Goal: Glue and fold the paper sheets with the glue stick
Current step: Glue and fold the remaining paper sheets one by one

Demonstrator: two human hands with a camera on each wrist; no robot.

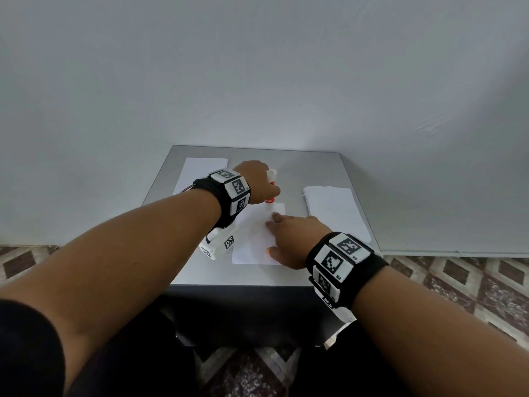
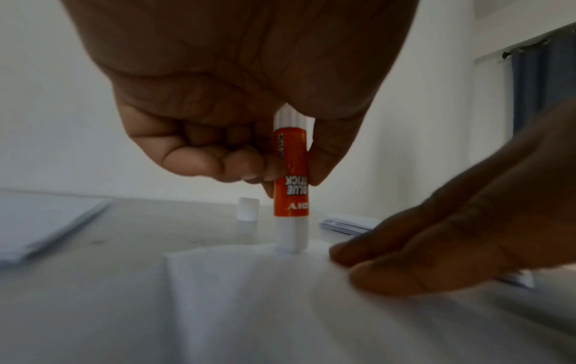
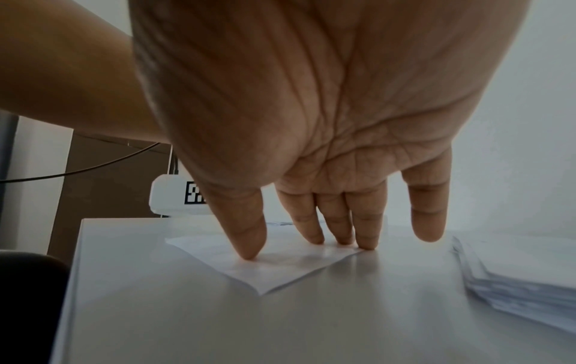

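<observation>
Orange-and-white glue stick [image 2: 290,187] pinched upright in left hand [image 1: 255,181], tip down on far edge of flat white paper sheet [image 1: 252,239]. Right hand [image 1: 294,239] spread, fingertips pressing sheet's right side. Could wrinkle or skid if pressure slackens. Tip contact hidden; glue film unreadable.

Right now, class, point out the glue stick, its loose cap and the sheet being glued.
glue stick [image 2: 290,172]: left wrist view, orange label.
cap [image 2: 248,208]: left wrist view, its side.
sheet [image 1: 252,247]: head view, bare middle.
</observation>
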